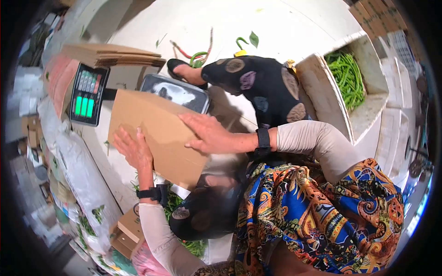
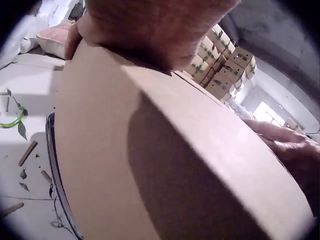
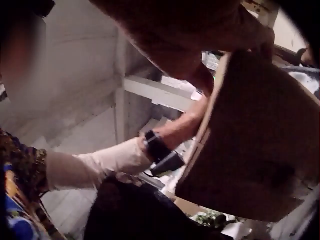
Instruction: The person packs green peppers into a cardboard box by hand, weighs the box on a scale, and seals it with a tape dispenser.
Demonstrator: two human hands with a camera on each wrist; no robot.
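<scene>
A closed-sided brown cardboard box (image 1: 154, 115) is held tilted between both hands, beside a dark-rimmed scale tray (image 1: 177, 94). Spread, straight fingers of the left hand (image 1: 133, 149) lie against its near left face. The right hand (image 1: 212, 133) rests on the other side with extended fingers, its thumb apart. In the left wrist view, the left hand (image 2: 160, 30) covers the top of the box (image 2: 95, 130), and the right hand (image 2: 292, 147) touches the far edge. From the right wrist, the right hand (image 3: 195, 35) is dark above the box (image 3: 250, 125); the left fingertips are hidden.
A lit scale display (image 1: 87, 94) stands left of the box, near flattened cardboard (image 1: 113, 53). Green peppers fill a white foam crate (image 1: 368, 103) at the right. Loose peppers (image 1: 198, 57) and leaves lie on the floor by a foot. Stacked cartons (image 2: 232, 72) stand behind.
</scene>
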